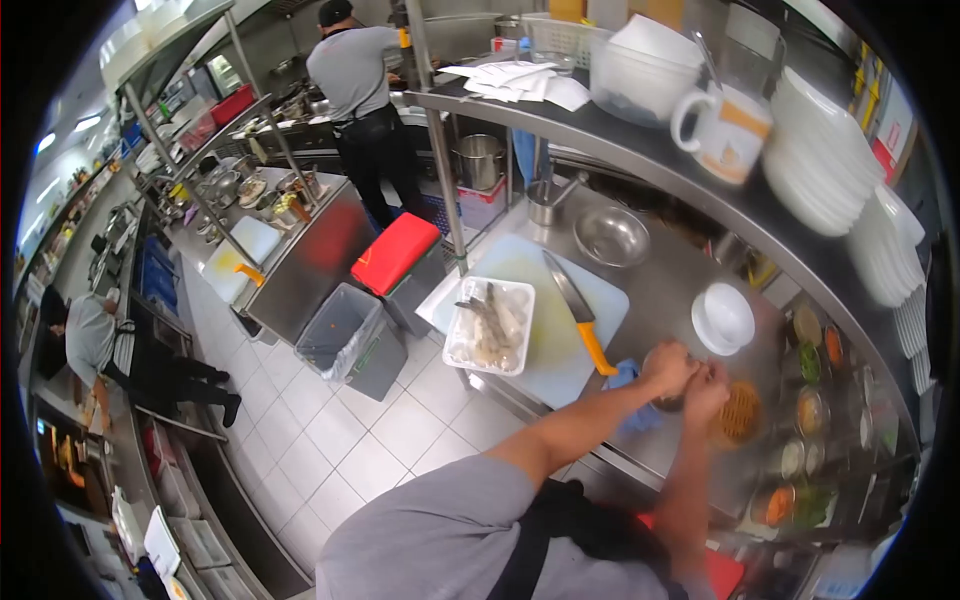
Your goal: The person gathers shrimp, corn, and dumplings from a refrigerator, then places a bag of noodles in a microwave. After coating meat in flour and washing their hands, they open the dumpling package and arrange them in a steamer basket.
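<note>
My left hand (pixel 670 369) and my right hand (pixel 708 390) meet over the steel counter, fingers drawn together. Whatever they hold is too small or hidden to name. Partly hidden beneath them is a small dark round bowl. A blue cloth (pixel 632 412) lies just left of it, and a round orange-brown lattice item (pixel 738 411) is to the right. Beyond my hands stands a white bowl (pixel 724 318). A knife with an orange handle (pixel 596 348) rests on the pale cutting board (pixel 540 262), beside a white tray of shrimp (pixel 489 326).
A metal bowl (pixel 611 237) and small pot (pixel 545 203) stand farther back. The overhead shelf (pixel 640 142) carries a mug (pixel 727 133) and stacked plates (pixel 815 160). Ingredient containers (pixel 811 411) are at right, a grey bin (pixel 352 330) at left. Two people work farther away.
</note>
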`<state>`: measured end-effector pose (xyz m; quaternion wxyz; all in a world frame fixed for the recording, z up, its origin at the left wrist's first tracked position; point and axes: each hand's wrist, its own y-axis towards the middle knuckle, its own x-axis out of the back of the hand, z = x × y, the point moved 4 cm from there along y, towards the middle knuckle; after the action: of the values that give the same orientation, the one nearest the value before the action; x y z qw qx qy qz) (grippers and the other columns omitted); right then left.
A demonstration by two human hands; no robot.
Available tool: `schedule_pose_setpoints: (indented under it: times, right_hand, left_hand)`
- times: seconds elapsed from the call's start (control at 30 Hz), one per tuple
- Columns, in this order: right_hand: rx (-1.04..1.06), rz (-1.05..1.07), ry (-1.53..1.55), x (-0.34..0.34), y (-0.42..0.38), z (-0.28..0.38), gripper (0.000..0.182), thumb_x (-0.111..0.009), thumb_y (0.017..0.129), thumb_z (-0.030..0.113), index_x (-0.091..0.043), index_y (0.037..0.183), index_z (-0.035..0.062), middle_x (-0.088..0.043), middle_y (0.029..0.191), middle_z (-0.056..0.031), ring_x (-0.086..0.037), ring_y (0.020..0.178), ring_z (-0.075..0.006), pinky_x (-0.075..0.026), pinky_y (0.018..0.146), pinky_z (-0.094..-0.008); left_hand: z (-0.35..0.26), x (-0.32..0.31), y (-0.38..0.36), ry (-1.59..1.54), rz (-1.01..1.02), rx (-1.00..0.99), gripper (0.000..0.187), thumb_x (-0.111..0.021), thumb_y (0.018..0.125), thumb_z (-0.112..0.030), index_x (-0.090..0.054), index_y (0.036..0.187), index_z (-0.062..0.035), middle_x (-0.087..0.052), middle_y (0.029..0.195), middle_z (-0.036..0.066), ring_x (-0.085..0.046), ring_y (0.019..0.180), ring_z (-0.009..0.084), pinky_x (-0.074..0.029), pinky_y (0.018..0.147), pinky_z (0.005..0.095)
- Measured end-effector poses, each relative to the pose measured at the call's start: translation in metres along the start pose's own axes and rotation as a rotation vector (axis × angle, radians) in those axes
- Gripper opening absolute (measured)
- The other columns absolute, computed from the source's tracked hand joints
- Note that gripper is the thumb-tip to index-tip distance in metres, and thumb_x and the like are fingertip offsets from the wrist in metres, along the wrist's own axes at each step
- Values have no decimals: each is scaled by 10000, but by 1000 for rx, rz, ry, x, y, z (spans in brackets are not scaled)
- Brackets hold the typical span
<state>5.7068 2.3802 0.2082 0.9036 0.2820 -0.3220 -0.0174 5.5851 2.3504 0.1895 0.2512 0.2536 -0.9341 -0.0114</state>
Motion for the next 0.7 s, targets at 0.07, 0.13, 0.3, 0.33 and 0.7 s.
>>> schedule_pose_setpoints:
  times: [0.07,0.13,0.3,0.33,0.7]
  right_hand:
    - [32,-73,-55,1,-5,-5,212,-570,849,37,-660,1037,-5,-647,937,-192,-648,851,-372,-516,766,-423]
    - [158,-75,-100,2,-4,-10,229,-536,839,4,-644,1041,9,-601,991,-180,-620,863,-376,-504,743,-450]
    - [168,-18,-70,2,-9,-28,309,-483,827,-22,-641,1090,17,-596,1044,-194,-598,930,-392,-491,783,-469]
    - [174,-9,-68,0,-9,-35,309,-483,827,-22,-641,1090,17,-596,1044,-194,-598,930,-392,-491,783,-469]
    - [-288,459,527,-37,24,-156,201,-516,827,-9,-687,933,-15,-660,794,-33,-602,718,-146,-478,661,-292]
  left_hand:
    - [-8,2,-8,18,8,133,366,-637,793,-294,-668,876,61,-630,1001,303,-630,938,436,-514,871,479]
    - [-5,-10,-16,59,-295,209,326,-638,798,-264,-677,896,44,-620,1021,321,-639,960,418,-512,874,492]
    - [16,-31,1,149,280,213,194,-686,716,-165,-726,833,-16,-687,917,242,-680,894,367,-538,772,434]
    - [18,-30,2,145,274,221,194,-686,716,-165,-726,833,-16,-687,917,242,-680,894,367,-538,772,434]
    - [43,-65,26,365,231,-58,392,-765,617,-389,-731,905,-126,-697,932,137,-668,902,300,-513,851,386]
